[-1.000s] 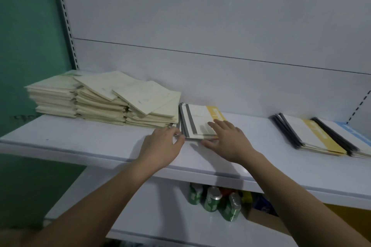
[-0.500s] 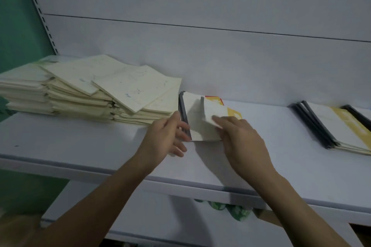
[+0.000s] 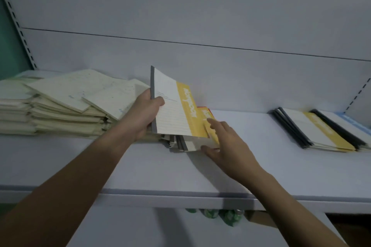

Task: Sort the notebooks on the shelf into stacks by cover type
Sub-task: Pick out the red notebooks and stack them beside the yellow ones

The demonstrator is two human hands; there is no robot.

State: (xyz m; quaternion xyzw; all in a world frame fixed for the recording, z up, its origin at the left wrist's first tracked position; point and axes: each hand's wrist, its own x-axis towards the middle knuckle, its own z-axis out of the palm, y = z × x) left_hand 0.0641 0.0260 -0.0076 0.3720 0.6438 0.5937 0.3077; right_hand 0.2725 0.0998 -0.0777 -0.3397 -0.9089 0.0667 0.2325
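Yellow-banded notebook (image 3: 172, 106) tilted up, gripped at grey spine by left hand (image 3: 143, 112); right hand (image 3: 224, 142) fingers relaxed, touching pile (image 3: 192, 144) beneath.

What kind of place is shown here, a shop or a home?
Probably a shop or stockroom: a white metal display shelf on a slotted upright rail, many stacked cream paper notebooks, and green drink cans below.

Left hand (image 3: 143, 113) curled, thumb forward, gripping; right hand (image 3: 226, 146) spread, fingers extended.
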